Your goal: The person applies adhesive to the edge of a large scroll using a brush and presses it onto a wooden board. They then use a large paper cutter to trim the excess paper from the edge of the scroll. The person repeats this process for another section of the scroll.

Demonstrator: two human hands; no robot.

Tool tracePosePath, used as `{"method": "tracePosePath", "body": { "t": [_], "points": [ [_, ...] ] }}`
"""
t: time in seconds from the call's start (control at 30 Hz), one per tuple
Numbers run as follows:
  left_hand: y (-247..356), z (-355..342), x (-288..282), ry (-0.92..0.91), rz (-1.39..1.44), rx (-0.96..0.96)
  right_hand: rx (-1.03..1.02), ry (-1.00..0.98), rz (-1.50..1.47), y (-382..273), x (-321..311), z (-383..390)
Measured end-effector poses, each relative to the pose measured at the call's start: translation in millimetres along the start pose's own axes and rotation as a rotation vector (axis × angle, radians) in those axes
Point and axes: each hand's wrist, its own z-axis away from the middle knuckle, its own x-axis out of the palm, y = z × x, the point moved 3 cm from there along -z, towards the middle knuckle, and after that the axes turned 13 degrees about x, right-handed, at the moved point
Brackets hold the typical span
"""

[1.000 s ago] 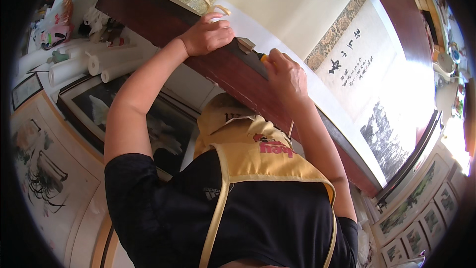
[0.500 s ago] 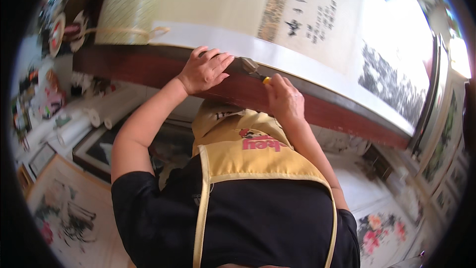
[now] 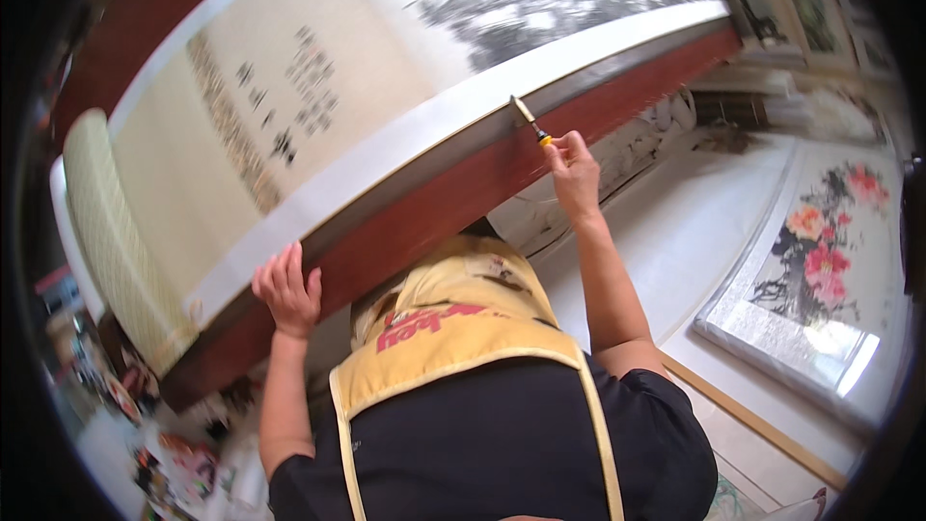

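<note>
My right hand (image 3: pixel 574 172) grips a yellow-handled tool with a flat, pointed metal blade (image 3: pixel 525 110), like a small trowel. The blade's tip is at the table's near edge, by the white border of a long paper scroll (image 3: pixel 386 159). My left hand (image 3: pixel 287 294) rests on the table edge further left, fingers stretched out and thumb apart, holding nothing. Laid along the table, the scroll carries a calligraphy panel (image 3: pixel 280 101), a patterned strip (image 3: pixel 231 121) and an ink landscape (image 3: pixel 550 5). Its left end is a pale patterned roll (image 3: pixel 121 241).
The table has a dark red side (image 3: pixel 434 207). Below on the right lies a framed flower painting (image 3: pixel 820 270) beside a wooden strip (image 3: pixel 752 420). Cluttered small items (image 3: pixel 183 453) stand at the lower left. More framed pictures (image 3: pixel 805 5) lean at the far right.
My view has turned and shifted right along the table. My right hand has moved the tool right along the scroll's edge, away from my left hand; the hands are now far apart.
</note>
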Motion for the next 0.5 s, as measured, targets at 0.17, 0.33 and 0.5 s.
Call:
{"method": "tracePosePath", "body": {
  "t": [0.17, 0.33, 0.5],
  "points": [
    [113.3, -105.1, 25.8, -0.014, 0.155, 0.043, 0.114, -0.003, -0.525, 63.4, -46.7, -61.0],
    [265.2, -278.3, 75.1, 0.001, 0.434, 0.172, 0.159, 0.114, -0.793, 151.5, -155.2, -130.7],
    [361.6, -429.3, 121.2, -0.088, 0.425, 0.240, 0.163, 0.273, -0.977, 202.6, -271.2, -196.8]
  ]
}}
